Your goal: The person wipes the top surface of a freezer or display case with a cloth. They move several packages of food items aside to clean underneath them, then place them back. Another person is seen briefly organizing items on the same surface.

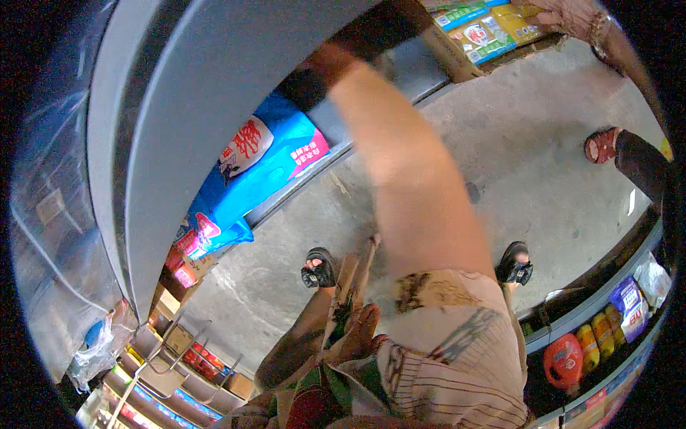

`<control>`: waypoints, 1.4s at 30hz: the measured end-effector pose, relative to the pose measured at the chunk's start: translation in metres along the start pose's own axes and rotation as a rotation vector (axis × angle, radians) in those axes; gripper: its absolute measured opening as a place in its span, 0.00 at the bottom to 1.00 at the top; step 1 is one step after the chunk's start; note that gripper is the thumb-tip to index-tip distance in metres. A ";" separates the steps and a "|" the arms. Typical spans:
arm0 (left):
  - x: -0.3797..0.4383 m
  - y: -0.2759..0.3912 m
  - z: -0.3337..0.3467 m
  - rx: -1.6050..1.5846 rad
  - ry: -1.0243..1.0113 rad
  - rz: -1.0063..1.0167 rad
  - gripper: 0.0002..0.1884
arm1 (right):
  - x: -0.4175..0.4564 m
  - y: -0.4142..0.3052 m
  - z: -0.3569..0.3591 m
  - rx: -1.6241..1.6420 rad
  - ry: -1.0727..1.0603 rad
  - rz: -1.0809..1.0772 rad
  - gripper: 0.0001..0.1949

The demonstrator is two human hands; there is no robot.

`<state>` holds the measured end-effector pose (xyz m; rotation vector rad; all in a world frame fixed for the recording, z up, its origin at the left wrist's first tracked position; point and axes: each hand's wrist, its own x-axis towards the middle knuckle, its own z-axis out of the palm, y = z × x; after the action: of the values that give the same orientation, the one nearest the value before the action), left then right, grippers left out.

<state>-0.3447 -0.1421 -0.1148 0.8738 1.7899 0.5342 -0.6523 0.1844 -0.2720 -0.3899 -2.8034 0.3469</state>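
Note:
My right arm reaches up across the view. My right hand (pixel 335 61) is blurred and lies in the shadow between shelf levels, above a blue bag of laundry detergent (pixel 284 145) with white and pink patches; its fingers and anything in them cannot be made out. My left hand (pixel 364 327) is low before my body, its fingers close together. Beside it are narrow brown strips (pixel 347 287), perhaps cardboard; whether the hand holds them is unclear.
Grey shelving (pixel 214 69) curves along the left. A carton of packets (pixel 471 45) sits at top right, with another person's hand (pixel 544 21) at it and their red sandal (pixel 600 146) below. At lower right, a shelf holds a red container (pixel 563 360). Metal-framed chair (pixel 163 375) stands lower left.

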 end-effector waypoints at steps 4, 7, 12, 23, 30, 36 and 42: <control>0.004 0.004 -0.001 -0.007 0.046 -0.035 0.31 | 0.014 -0.067 0.023 0.075 -0.224 -0.278 0.19; 0.009 0.001 0.001 0.000 0.096 -0.041 0.30 | 0.015 -0.029 0.012 0.031 -0.290 -0.260 0.19; 0.004 0.014 -0.006 -0.002 0.147 -0.029 0.28 | -0.005 0.063 -0.027 -0.154 -0.336 -0.056 0.20; -0.029 0.055 0.036 -0.050 0.155 0.055 0.27 | -0.175 0.060 -0.082 -0.326 -0.343 0.086 0.23; -0.020 0.075 0.034 0.234 -0.107 -0.039 0.30 | -0.364 0.060 -0.095 0.500 -0.318 0.656 0.12; -0.035 0.030 0.092 0.144 -0.304 -0.211 0.21 | -0.485 0.019 -0.193 0.719 -0.422 1.211 0.12; -0.116 -0.054 0.179 0.088 -0.304 -0.367 0.18 | -0.473 0.002 -0.313 0.745 -0.537 1.096 0.18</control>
<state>-0.1717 -0.2733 -0.1496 0.6241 1.6484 0.0806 -0.1180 0.1069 -0.0993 -1.7757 -2.2920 1.8354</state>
